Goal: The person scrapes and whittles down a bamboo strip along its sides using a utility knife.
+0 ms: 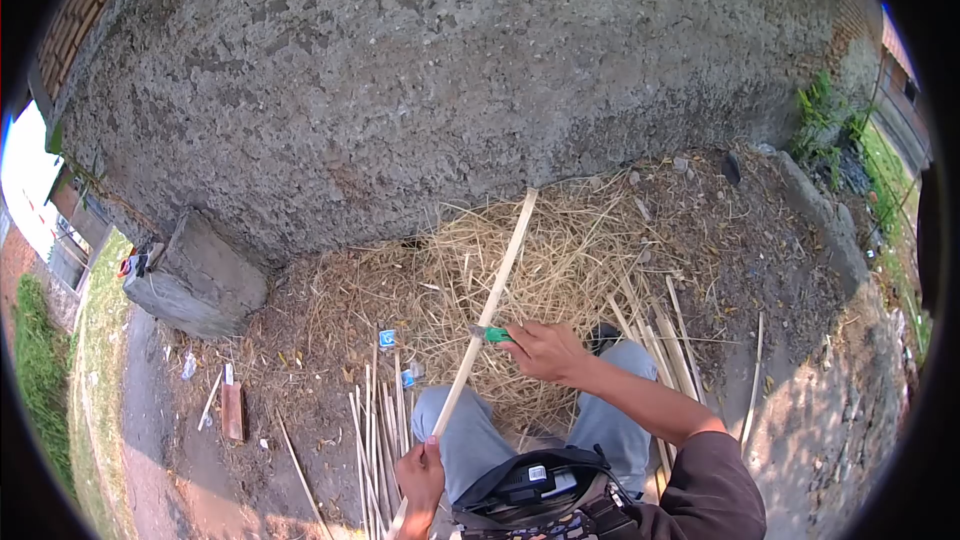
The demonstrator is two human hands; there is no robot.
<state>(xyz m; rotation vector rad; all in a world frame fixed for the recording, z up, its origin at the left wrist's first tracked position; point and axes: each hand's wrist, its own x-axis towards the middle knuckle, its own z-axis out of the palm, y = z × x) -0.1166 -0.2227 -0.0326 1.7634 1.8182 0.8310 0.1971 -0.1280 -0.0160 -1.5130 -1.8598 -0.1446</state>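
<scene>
Rough wall (400,90), pale strip (508,265) slanting up from left grip (422,480) clasping it, right grip (545,351) holding green-handled tool (496,335) against it

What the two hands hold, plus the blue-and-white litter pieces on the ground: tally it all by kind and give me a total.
Green-handled tool, in the right hand: 1
Long pale strip, in the left hand: 1
Blue-and-white litter pieces, lying on the ground: 2
Total: 4
</scene>
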